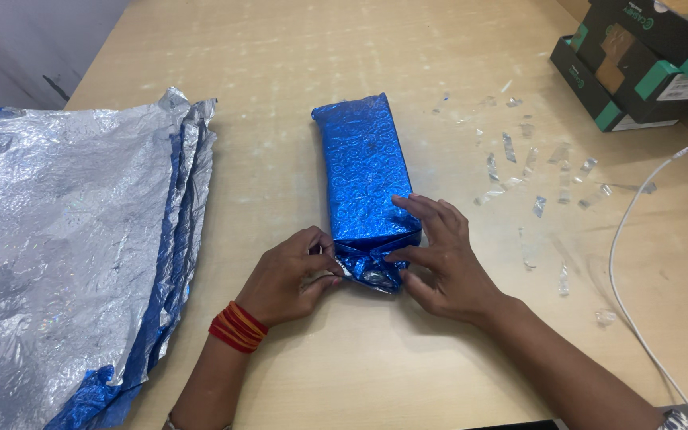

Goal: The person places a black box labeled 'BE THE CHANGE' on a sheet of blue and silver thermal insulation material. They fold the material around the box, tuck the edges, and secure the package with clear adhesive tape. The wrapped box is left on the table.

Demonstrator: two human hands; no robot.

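Observation:
A long box wrapped in shiny blue foil paper (362, 163) lies on the wooden table (280, 72), its far end pointing away from me. At its near end the paper is folded into loose flaps (369, 269). My left hand (290, 275), with red bangles on the wrist, pinches the left flap between thumb and fingers. My right hand (439, 255) rests on the box's near right corner, fingers pressing the paper down and the thumb against the folded flap.
A stack of crinkled silver and blue foil sheets (65, 247) covers the table's left side. Several clear tape strips (531, 163) are stuck to the table on the right. Dark boxes with green corners (639, 64) sit at the far right. A white cable (639, 231) runs along the right edge.

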